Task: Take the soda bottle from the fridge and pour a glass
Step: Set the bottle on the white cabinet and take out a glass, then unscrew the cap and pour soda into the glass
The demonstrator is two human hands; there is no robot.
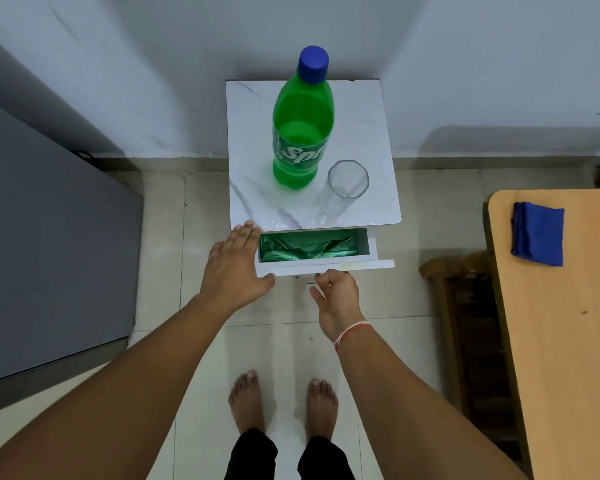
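A green soda bottle with a blue cap stands upright and capped on the small white marble-top table. An empty clear glass stands just right of the bottle, near the table's front edge. Below the top, a drawer is pulled partly out, with green foil lining inside. My left hand lies flat with straight fingers against the drawer's left front corner. My right hand is at the drawer front's underside with curled fingers; the handle itself is hidden.
The grey fridge stands shut at the left. A wooden table at the right carries a folded blue cloth, with a wooden chair beside it. My bare feet stand on the tiled floor before the small table.
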